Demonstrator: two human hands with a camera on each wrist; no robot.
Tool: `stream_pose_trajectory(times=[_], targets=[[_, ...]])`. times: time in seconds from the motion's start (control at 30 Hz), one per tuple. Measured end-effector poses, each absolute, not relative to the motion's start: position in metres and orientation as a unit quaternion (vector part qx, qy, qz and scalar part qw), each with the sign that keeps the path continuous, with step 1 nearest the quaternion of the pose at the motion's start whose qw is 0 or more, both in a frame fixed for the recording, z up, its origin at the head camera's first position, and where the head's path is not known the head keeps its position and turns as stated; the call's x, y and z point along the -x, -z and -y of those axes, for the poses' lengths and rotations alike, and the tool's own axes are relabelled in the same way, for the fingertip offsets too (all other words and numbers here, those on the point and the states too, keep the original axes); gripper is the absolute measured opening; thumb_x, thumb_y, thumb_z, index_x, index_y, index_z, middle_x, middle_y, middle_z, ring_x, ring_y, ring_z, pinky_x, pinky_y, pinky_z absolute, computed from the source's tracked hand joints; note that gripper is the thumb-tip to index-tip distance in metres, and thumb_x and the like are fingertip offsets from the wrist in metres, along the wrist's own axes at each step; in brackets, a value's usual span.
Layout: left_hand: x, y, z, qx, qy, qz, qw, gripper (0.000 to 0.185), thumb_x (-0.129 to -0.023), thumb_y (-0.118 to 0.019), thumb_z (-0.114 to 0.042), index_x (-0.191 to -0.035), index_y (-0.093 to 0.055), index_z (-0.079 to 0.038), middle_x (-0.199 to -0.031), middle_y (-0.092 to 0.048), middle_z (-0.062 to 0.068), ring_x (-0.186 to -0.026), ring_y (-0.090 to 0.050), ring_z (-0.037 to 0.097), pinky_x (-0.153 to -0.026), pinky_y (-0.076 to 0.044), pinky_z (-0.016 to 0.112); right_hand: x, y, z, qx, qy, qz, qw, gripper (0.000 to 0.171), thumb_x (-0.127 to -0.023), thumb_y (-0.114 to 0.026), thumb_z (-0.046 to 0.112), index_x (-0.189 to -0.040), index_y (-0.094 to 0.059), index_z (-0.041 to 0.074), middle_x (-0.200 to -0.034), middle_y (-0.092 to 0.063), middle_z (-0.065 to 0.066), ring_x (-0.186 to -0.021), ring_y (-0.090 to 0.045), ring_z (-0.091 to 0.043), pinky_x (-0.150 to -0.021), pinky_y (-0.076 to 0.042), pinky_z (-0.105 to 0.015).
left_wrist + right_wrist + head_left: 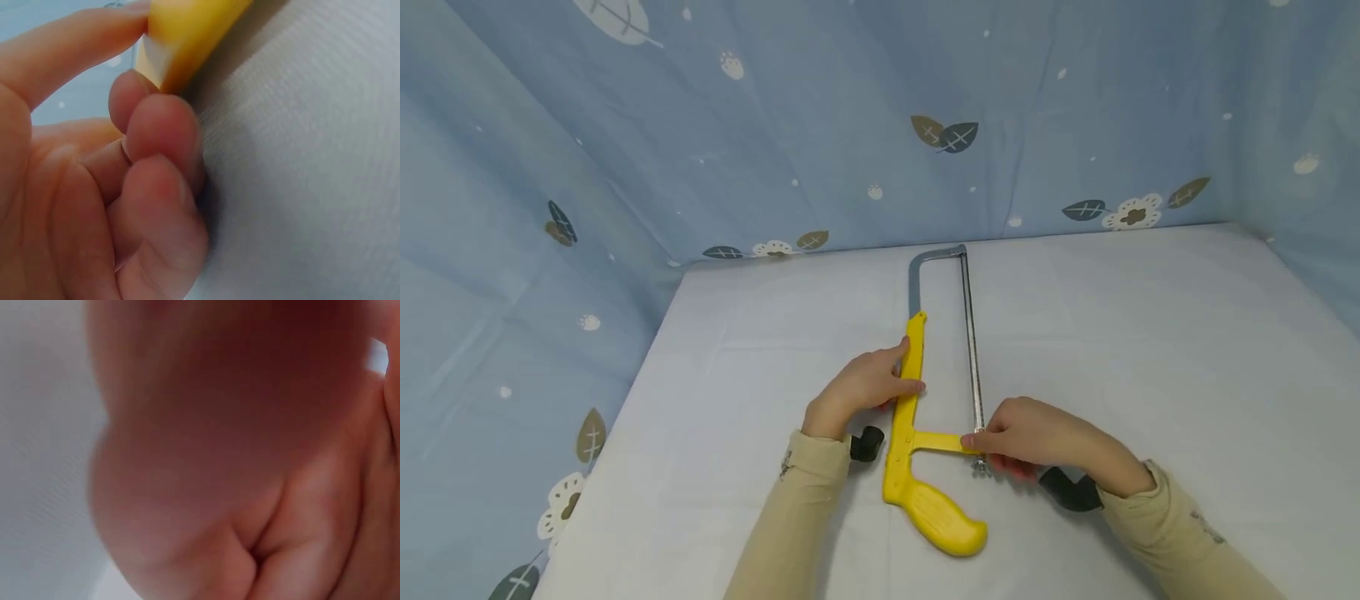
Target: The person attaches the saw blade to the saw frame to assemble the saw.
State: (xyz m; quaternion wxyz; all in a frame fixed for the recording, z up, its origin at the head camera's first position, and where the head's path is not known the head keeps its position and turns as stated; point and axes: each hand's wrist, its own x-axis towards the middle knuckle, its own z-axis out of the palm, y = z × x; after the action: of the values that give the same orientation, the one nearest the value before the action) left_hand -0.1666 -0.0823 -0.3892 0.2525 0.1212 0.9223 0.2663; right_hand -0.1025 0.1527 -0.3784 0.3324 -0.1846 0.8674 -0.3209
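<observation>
Hacksaw point(904, 417) is mid-desk, btwn our two hands, running lengthwise: bow tip just by the far edge of the desk point(737, 333), yellow handle point(942, 517) toward the near side. Can't tell if any part is lifted off the white surface.

Our L hand point(865, 379) pinches the yellow spine abt midway, thumb & index finger closed up to its thickness; L wrist cam has the other fingers curled under, nr the surface. Our R hand point(1037, 433) grips the outer end of the yellow crossbar point(936, 442), thumb on top, rest of the fingers curled w/ little gap; R wrist cam is mostly blurred fingers, so can't tell their exact hold. Wing nut point(980, 467) sits just beside the R fingers, at the bottom end of the blade point(972, 350), which runs up to the grey bow point(914, 283).

We've beige sleeves point(808, 492) on, & a blk wrist device point(867, 444) at each wrist. Blue curtain point(850, 150) w/ leaves & flowers hangs past the desk's far, L & R edges.
</observation>
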Motion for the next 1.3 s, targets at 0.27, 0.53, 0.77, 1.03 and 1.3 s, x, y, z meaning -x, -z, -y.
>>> stream_pose_trajectory(times=[0.27, 0.53, 0.77, 1.03, 1.3], targets=[[0.166, 0.392, 0.077, -0.117, -0.281, -0.918, 0.254, 0.079, -0.081, -0.06, -0.045, -0.144, -0.018, -0.021, -0.059, -0.049, 0.001, -0.047, -0.046, 0.014, -0.05, -0.037, 0.026, 0.095, 0.372, -0.16, 0.203, 0.291, -0.869, 0.345, 0.044, -0.08, -0.056, 0.054, -0.06, -0.061, 0.015, -0.041, -0.048, 0.005, -0.035, -0.044, -0.013, -0.039, -0.039, -0.029], [0.163, 0.394, 0.078, -0.117, -0.284, -0.916, 0.257, 0.08, -0.08, -0.061, -0.045, -0.143, -0.018, -0.021, -0.06, -0.047, 0.001, -0.046, -0.045, 0.014, -0.049, -0.037, 0.026, 0.087, 0.38, -0.16, 0.18, 0.349, -0.841, 0.373, 0.042, -0.079, -0.06, 0.049, -0.062, -0.061, 0.01, -0.046, -0.052, 0.0, -0.037, -0.048, -0.013, -0.04, -0.043, -0.031], [0.163, 0.387, 0.08, -0.114, -0.269, -0.921, 0.257, 0.079, -0.081, -0.061, -0.044, -0.144, -0.019, -0.02, -0.063, -0.049, 0.003, -0.047, -0.046, 0.015, -0.048, -0.036, 0.026, 0.09, 0.385, -0.16, 0.193, 0.375, -0.823, 0.38, 0.04, -0.08, -0.059, 0.047, -0.064, -0.062, 0.011, -0.047, -0.054, -0.001, -0.037, -0.05, -0.015, -0.038, -0.041, -0.028], [0.161, 0.383, 0.081, -0.109, -0.254, -0.926, 0.255, 0.078, -0.082, -0.059, -0.044, -0.144, -0.018, -0.02, -0.071, -0.049, 0.003, -0.049, -0.046, 0.013, -0.051, -0.038, 0.026, 0.095, 0.387, -0.163, 0.202, 0.408, -0.791, 0.409, 0.036, -0.083, -0.059, 0.041, -0.067, -0.064, 0.009, -0.054, -0.058, -0.006, -0.044, -0.056, -0.019, -0.041, -0.042, -0.027], [0.162, 0.379, 0.079, -0.108, -0.256, -0.927, 0.252, 0.077, -0.082, -0.059, -0.042, -0.144, -0.019, -0.019, -0.07, -0.048, 0.003, -0.048, -0.046, 0.013, -0.049, -0.038, 0.026, 0.099, 0.386, -0.168, 0.253, 0.431, -0.758, 0.419, 0.029, -0.086, -0.057, 0.029, -0.069, -0.063, 0.007, -0.053, -0.057, -0.005, -0.044, -0.056, -0.018, -0.04, -0.043, -0.025]])
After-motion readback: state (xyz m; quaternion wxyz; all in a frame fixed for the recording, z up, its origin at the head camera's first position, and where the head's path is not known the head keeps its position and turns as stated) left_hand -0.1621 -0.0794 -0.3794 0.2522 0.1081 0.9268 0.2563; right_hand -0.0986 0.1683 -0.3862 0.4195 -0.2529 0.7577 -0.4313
